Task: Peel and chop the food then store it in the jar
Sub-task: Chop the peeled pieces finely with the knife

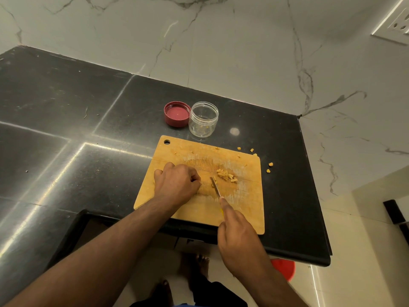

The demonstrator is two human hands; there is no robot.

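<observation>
Our right hand point(240, 238) grips the knife point(215, 188); our left hand point(177, 185) curls, pinching food. The board point(199, 209) overhangs the counter point(66, 129) edge.

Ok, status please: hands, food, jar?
Left hand pins food, right hand grips knife. Chopped pieces on cutting board. Jar open, nearly empty.

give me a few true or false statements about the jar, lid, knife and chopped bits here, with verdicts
1. The jar has its lid screwed on. False: the red lid lies open side up beside it on the counter.
2. The right hand holds the knife. True.
3. The jar is full. False: only a few bits lie inside.
4. A small pile of chopped pieces lies on the cutting board. True.
5. The left hand rests off the board. False: it is on the board.
</observation>
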